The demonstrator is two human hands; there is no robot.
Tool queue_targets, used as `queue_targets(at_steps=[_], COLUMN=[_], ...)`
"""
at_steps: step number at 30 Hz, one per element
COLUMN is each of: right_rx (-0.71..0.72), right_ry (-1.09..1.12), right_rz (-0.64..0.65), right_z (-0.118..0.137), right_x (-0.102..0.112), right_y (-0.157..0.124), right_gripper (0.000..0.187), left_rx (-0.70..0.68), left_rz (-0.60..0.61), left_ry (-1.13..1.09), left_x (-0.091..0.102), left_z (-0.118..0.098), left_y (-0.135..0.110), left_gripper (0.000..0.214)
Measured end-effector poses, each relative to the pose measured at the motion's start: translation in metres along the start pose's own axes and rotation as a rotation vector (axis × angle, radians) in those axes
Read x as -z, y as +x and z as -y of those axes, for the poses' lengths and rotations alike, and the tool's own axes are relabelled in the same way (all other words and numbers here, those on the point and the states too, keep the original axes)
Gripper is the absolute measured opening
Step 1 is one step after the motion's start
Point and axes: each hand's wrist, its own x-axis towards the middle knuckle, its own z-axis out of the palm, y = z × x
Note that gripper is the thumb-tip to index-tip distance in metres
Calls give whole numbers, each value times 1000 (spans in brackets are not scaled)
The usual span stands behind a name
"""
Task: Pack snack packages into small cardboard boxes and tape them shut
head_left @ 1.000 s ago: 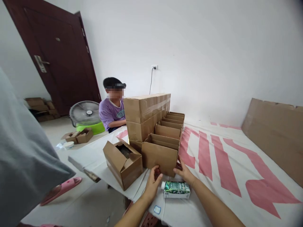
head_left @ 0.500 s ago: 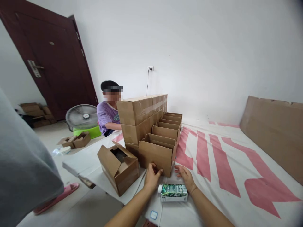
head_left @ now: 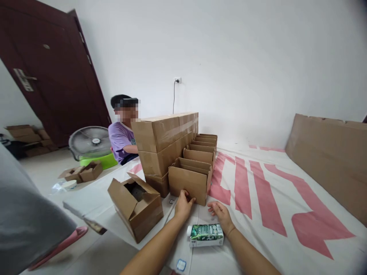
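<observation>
Both hands reach low over the table, neither one gripping anything that shows. Left hand (head_left: 184, 206) is half curled, its fingers against the lower front face of the nearest open carton (head_left: 187, 185) and its thumb apart from them. Right hand (head_left: 222, 215) is loosely bent with a gap between thumb and fingers, just beside that carton's near right corner and apart from it. The nearest carton stands upright at the front end of a row of open cartons (head_left: 199, 154), flaps raised, running back toward the wall (head_left: 243, 68). Along the row's left side rises a stack of closed boxes (head_left: 145, 135), some with clear tape. Farther left, near the table edge, sits a box (head_left: 145, 221) with its top flaps partly up and something dark inside, too dim to name. Between the forearms a green and white drink carton (head_left: 206, 235) with a white cap lies on its side. Red-printed white sheeting (head_left: 275, 244) covers the table. Beyond the stack sits a person in a purple shirt (head_left: 122, 143), near a fan (head_left: 91, 141) on the floor
</observation>
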Motion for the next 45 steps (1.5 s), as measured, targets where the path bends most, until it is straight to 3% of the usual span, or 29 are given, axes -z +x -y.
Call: queue_targets(at_steps=[28,36,41,45], right_rx=[24,15,16,11], right_ry=[-32,-30,-11,22], right_rz=[-6,-35,-80,-137], right_z=[0,0,2,-1], right_x=[1,0,-2,-1], right_y=[-1,0,0,1], right_gripper=[61,61,61,64], left_rx=[41,33,-28,-194], left_rz=[92,117,205,345], left_ry=[187,242,293,325], left_x=[-32,-32,-18,-1], left_z=[-35,-46,-63,-82], left_y=[61,72,64,26], left_gripper=[34,35,35,30])
